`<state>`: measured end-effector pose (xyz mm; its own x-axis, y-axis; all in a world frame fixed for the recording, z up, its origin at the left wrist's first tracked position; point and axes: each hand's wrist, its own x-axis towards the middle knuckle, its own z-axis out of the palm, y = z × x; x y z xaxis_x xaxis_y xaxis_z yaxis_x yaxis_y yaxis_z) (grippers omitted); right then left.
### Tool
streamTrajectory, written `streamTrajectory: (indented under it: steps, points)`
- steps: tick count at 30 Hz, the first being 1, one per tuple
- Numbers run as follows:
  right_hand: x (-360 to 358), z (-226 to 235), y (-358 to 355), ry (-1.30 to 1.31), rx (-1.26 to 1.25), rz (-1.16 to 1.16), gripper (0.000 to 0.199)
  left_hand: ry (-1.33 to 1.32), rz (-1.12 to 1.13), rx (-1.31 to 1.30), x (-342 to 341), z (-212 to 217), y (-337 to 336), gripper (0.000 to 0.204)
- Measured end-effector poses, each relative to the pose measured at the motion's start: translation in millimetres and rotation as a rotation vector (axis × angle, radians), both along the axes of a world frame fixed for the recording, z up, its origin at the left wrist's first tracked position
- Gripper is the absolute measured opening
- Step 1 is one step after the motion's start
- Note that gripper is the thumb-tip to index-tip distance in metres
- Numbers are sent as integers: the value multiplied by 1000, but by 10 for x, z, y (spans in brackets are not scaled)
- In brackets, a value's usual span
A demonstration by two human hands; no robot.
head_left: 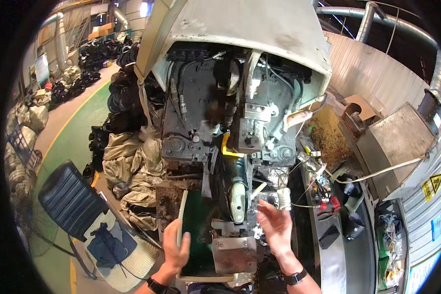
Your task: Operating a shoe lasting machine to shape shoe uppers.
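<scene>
A black shoe upper on a last (232, 171) lies lengthwise in the middle of the machine, under its yellow-edged clamp (225, 147). A pale green sole-shaped piece (238, 201) shows on the shoe's near end, pointing toward me. My left hand (175, 247) is at the pale edge strip (182, 210) of a dark green panel, thumb and fingers apart. Whether it touches the strip I cannot tell. To the right of the shoe, my right hand (278, 228) is raised with its fingers spread and slightly bent, nothing visible in it. It seems apart from the shoe.
A metal block (234, 255) stands in front of the shoe. Beige sacks (137, 161) and a black chair (68, 196) are at the left. On the right, a bench (330, 255) carries a white thread spool (283, 198) and small items, near a metal box (397, 142).
</scene>
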<state>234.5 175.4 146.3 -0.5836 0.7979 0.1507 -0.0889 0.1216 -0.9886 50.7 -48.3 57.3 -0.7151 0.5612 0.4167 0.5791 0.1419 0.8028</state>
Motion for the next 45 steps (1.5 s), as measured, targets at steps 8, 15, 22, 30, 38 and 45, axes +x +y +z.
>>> streamTrajectory:
  steps: [8, 15, 22, 30, 38, 45]
  points:
    - [-843, -105, -94, -408, 443, -4, 110, -197, -29, -282, -637, -908, 171, 78]
    - [-933, -156, -199, -423, 482, -134, 120, -114, 11, -227, -710, -1319, 306, 56]
    - [-957, -268, -144, -458, 291, -67, 112, -133, -7, -215, -734, -1379, 295, 58]
    - [-944, -433, -61, -310, 595, -242, 97, -386, -44, 258, -687, -218, 640, 46]
    - [161, 339, -789, -360, 234, 98, 65, -832, -440, 477, -436, 1207, 1128, 54]
    - [1366, 308, -1046, -208, 355, 139, 82, -965, -589, 454, 539, 1406, 1269, 38]
